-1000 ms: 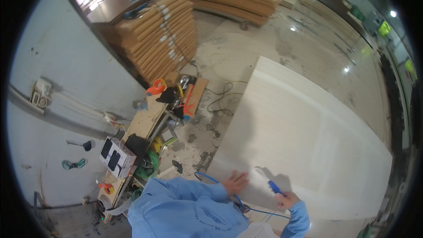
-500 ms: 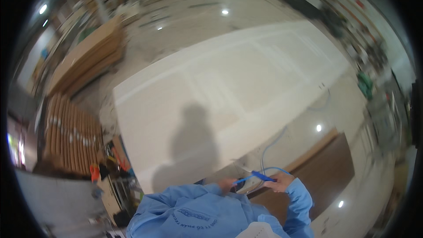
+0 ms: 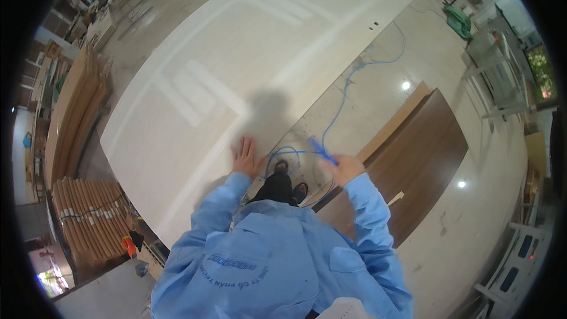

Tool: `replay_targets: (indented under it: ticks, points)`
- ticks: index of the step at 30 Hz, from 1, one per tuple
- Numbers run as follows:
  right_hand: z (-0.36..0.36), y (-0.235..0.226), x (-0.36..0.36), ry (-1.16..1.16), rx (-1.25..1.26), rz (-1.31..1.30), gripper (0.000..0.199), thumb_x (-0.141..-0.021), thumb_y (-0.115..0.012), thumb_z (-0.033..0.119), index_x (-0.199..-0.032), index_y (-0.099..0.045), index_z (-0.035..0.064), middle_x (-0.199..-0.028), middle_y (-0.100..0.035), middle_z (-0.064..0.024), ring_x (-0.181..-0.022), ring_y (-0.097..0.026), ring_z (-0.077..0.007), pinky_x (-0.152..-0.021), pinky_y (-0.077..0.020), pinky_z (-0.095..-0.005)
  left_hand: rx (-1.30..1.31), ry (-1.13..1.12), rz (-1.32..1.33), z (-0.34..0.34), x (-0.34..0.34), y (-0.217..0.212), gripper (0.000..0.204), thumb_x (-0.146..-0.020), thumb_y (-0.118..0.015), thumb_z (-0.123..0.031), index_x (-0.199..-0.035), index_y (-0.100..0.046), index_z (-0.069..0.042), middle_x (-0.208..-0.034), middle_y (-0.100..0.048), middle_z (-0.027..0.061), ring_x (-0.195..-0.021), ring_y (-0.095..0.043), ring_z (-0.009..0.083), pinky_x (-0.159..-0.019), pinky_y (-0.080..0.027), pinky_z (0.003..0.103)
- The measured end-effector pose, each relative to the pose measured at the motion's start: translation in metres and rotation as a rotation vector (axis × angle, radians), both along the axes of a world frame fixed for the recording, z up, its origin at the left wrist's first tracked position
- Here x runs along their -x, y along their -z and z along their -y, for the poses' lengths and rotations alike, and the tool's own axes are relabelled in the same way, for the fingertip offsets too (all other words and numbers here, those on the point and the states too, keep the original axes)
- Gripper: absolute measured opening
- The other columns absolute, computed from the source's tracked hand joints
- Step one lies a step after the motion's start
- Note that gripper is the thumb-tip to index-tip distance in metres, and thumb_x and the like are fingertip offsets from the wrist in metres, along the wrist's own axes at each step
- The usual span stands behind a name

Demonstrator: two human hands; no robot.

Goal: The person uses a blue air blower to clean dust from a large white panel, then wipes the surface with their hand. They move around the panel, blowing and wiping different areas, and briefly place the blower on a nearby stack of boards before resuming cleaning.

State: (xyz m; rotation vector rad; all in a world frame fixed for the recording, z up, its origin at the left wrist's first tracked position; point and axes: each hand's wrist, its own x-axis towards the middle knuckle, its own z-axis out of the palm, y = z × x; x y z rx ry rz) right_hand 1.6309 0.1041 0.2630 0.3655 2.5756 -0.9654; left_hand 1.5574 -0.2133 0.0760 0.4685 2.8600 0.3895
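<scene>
My left hand lies with fingers spread on the near edge of a large pale board marked with whitish bands. My right hand is closed around a blue air blow gun, held off to the right of the board and pointing up and left. From the gun's area a thin blue air hose loops around my feet and runs along the floor beside the board. My palm hides part of the gun's grip.
A brown wood-grain panel lies on the right, a small light scrap on it. To the left stand leaning brown boards and a bundled stack of brown strips. A metal frame is at the far right.
My left hand has left the blue hose in front of my body and now rests on the board. The blow gun stays in my right hand, now tilted upward. The view has shifted.
</scene>
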Motion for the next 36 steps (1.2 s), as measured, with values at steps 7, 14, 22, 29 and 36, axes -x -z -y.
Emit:
replay_targets:
  ticks: [7, 14, 22, 29, 36]
  points:
    - [0.032, -0.017, 0.084, -0.167, 0.034, 0.096, 0.059, -0.089, -0.059, 0.062, -0.095, -0.071, 0.0039, -0.071, -0.067, -0.0176, -0.073, -0.067, -0.0392, -0.068, -0.0521, -0.0446, -0.049, -0.248, -0.148, 0.002, 0.132, 0.036, 0.073, -0.100, -0.045, -0.046, -0.157, -0.023, -0.007, -0.166, -0.010, 0.0150, -0.153, -0.007, 0.0337, -0.120, -0.001, 0.061]
    - [0.073, -0.041, 0.173, -0.575, -0.101, 0.119, 0.057, -0.089, -0.062, 0.060, -0.089, -0.067, 0.0036, -0.066, -0.063, -0.0178, -0.069, -0.065, -0.0400, -0.064, -0.0500, -0.0447, 0.107, -0.361, -0.125, 0.005, 0.228, 0.000, 0.075, -0.099, -0.046, -0.052, -0.157, -0.023, -0.010, -0.165, -0.015, 0.0124, -0.153, -0.009, 0.0328, -0.120, -0.002, 0.061]
    - [0.100, -0.051, 0.242, -0.659, -0.161, 0.034, 0.068, -0.086, -0.059, 0.071, -0.084, -0.063, 0.0028, -0.058, -0.059, -0.0153, -0.058, -0.063, -0.0403, -0.058, -0.0492, -0.0479, 0.219, -0.715, -0.237, 0.090, 0.307, 0.028, 0.082, -0.094, -0.046, -0.055, -0.157, -0.023, -0.010, -0.166, -0.015, 0.0128, -0.154, -0.007, 0.0328, -0.120, -0.002, 0.062]
    - [0.131, -0.059, 0.279, -0.668, -0.099, 0.023, 0.056, -0.089, -0.063, 0.059, -0.095, -0.065, 0.0029, -0.060, -0.056, -0.0151, -0.059, -0.060, -0.0362, -0.057, -0.0456, -0.0431, -0.044, -0.575, -0.276, 0.106, 0.360, 0.030, 0.077, -0.095, -0.045, -0.050, -0.157, -0.023, -0.010, -0.166, -0.013, 0.0128, -0.154, -0.006, 0.0325, -0.119, 0.000, 0.065]
    - [0.150, -0.059, 0.304, -0.759, -0.120, -0.050, 0.056, -0.089, -0.061, 0.061, -0.089, -0.062, 0.0049, -0.060, -0.057, -0.0146, -0.061, -0.062, -0.0399, -0.057, -0.0465, -0.0465, 0.030, -0.463, -0.022, 0.119, 0.372, 0.022, 0.069, -0.097, -0.045, -0.039, -0.156, -0.025, -0.008, -0.164, -0.018, 0.0147, -0.153, -0.011, 0.0329, -0.122, -0.005, 0.058]
